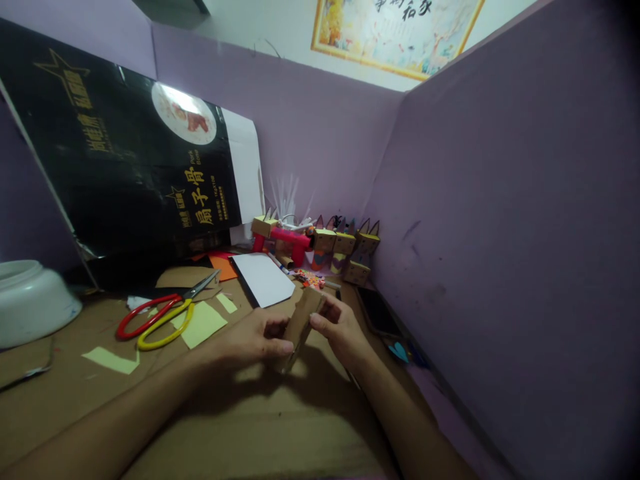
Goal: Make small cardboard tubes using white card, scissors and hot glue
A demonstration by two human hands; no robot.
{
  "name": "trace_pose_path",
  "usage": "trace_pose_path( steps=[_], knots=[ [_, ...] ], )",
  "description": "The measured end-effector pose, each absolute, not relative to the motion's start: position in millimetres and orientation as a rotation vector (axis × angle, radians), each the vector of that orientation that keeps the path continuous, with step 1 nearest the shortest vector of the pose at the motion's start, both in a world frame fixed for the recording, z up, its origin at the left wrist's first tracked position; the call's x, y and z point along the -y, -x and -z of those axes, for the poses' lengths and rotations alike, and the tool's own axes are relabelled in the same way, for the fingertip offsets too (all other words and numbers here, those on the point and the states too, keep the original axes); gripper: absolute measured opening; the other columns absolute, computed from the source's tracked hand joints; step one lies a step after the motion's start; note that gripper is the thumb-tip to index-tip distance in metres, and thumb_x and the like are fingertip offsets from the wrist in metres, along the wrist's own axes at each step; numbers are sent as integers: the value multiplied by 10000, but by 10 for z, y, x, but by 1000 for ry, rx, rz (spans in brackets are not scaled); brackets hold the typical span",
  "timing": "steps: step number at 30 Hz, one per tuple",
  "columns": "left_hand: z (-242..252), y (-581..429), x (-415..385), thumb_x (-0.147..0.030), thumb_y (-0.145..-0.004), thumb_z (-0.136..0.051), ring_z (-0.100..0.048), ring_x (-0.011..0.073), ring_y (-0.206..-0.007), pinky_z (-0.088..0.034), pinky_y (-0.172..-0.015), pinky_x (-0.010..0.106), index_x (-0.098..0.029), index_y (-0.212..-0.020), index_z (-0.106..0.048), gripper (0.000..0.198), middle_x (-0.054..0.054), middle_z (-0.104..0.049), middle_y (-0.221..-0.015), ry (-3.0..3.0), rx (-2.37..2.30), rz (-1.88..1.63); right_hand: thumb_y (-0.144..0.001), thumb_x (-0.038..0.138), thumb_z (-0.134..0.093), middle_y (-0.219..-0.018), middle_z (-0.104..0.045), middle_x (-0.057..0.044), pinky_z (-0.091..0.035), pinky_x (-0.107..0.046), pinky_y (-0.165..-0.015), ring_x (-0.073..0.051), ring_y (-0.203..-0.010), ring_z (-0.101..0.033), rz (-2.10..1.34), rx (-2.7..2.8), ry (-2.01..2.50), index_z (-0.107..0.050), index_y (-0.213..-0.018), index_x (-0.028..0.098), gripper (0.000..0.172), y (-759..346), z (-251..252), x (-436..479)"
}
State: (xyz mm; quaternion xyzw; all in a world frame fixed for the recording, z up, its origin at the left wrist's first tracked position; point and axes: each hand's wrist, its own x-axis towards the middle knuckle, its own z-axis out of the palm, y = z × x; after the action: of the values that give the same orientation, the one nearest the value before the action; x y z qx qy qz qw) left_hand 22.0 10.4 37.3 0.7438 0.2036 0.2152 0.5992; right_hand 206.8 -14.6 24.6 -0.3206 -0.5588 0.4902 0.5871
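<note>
A brown cardboard piece [301,323] is held upright and tilted between both hands above the cardboard-covered table [260,427]. My left hand [250,341] pinches its lower left side with curled fingers. My right hand [340,328] grips its upper right edge, fingers closed on it. Whether the piece is folded or a small box I cannot tell.
Red and yellow scissors [163,317] lie to the left among yellow paper scraps [203,325]. A white sheet [264,279], several small cardboard figures [345,245] and a red glue gun [287,238] stand behind. A white bowl [27,300] sits far left, a phone [377,312] right. Purple walls enclose the desk.
</note>
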Motion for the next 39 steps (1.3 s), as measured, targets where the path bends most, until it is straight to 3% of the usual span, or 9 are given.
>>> trace_pose_path(
  steps=[5,8,12,21,34,39],
  knots=[
    [-323,-307,9,-317,-688,-592,-532,158,-669,-401,-594,230,-123,-773,-627,215,6,-598,-705,-1971,-877,-622,-522,271,-811,-784,-668,-10,-456,-288,-694,-175,-733,-602,-1201,1309,830,-652,-912,190,429,-2004,-284,236],
    [-321,-325,70,-331,-696,-574,-509,137,-600,-365,-532,210,-136,-660,-592,199,-15,-551,-616,-2031,-987,-627,-501,265,-814,-767,-661,-7,-455,-269,-638,-164,-694,-596,-1208,1305,851,-647,-873,188,414,-1994,-301,264],
    [-375,-330,133,-308,-700,-548,-478,121,-561,-334,-503,206,-132,-674,-605,187,-17,-530,-588,-2034,-1004,-603,-492,300,-805,-735,-659,-14,-455,-257,-577,-168,-671,-588,-1143,1333,905,-654,-839,182,396,-1987,-314,273],
    [-305,-369,167,-306,-696,-549,-484,129,-547,-344,-500,213,-133,-650,-611,190,-6,-544,-575,-2003,-1035,-717,-574,240,-730,-609,-626,11,-418,-236,-527,-125,-547,-528,-1005,1368,905,-673,-726,176,174,-1960,-286,274],
    [-180,-429,196,-273,-699,-530,-353,91,-488,-244,-441,212,-168,-523,-424,230,-37,-355,-511,-2003,-1031,-849,-549,211,-729,-559,-610,19,-409,-230,-483,-121,-502,-509,-948,1314,925,-665,-644,183,118,-1928,-270,318],
    [-217,-441,239,-259,-698,-511,-342,91,-491,-258,-448,212,-162,-532,-448,203,-37,-339,-518,-1961,-952,-846,-519,192,-717,-490,-567,25,-387,-229,-452,-109,-455,-462,-910,1263,946,-642,-582,176,99,-1889,-288,363]
  ],
)
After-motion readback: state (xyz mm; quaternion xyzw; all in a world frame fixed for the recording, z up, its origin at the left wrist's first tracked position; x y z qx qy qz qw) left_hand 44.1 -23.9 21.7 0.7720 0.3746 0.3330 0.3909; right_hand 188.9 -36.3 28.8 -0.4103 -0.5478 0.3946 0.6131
